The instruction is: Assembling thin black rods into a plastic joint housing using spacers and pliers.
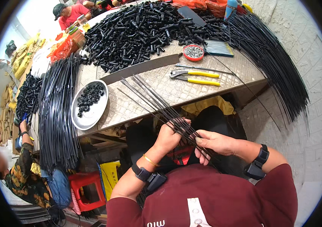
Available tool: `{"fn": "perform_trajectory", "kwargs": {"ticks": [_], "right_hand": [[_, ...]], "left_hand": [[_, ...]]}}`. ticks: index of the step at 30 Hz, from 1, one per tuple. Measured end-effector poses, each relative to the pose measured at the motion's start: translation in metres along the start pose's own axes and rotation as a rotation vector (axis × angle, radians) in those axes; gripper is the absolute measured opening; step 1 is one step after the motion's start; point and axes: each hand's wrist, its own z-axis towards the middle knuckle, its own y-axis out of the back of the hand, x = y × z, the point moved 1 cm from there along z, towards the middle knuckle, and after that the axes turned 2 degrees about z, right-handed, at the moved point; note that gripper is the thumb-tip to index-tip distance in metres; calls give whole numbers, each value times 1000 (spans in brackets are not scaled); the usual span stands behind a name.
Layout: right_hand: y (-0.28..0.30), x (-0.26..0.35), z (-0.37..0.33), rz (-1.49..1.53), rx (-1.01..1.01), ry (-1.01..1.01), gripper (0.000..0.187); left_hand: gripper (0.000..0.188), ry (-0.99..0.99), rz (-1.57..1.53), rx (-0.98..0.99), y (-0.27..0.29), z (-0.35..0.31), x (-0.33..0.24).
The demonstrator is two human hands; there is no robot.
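"Two hands on one loose bundle. What is each doing?"

"The left hand (169,135) curls around the thin black rods (158,104), a little below their middle. The right hand (217,143) pinches them nearer the lower ends, thumb on top, fingers underneath."

"Where does the bundle lie?"

"Slantwise through both hands, just in front of the maroon shirt (221,193), with its far ends reaching over the table (180,90)."

"How would you handle it well?"

"I'd steady the lot with the left hand, without squeezing hard, and let the right thumb roll the rods apart and even up the lower ends. The far ends fan out unevenly, so a tight grip might cross them. Swung left, they could catch the white bowl (106,99)."

"What's in that bowl?"

"Small black rings (89,95), heaped toward the far side."

"Other containers?"

"Past the yellow-handled pliers (203,78) is a red dish (194,59) of small silvery bits (193,51). Just beside it is what looks like a flat tray (225,55) of thin pale pieces (217,47). Far left stands a jar (78,39) with a green lid; I can't make out its contents."
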Motion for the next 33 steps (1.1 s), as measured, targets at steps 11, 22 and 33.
{"fn": "perform_trajectory", "kwargs": {"ticks": [11,22,33], "right_hand": [[-6,-4,2,-112,-259,219,60],[-8,-10,19,-837,-560,379,18],[-13,-8,21,-1220,-739,731,10]], "left_hand": [[77,437,29,-13,58,-44,-51],[83,270,-1362,53,-20,-20,-31],[79,301,-1543,-69,-23,-27,-31]]}}
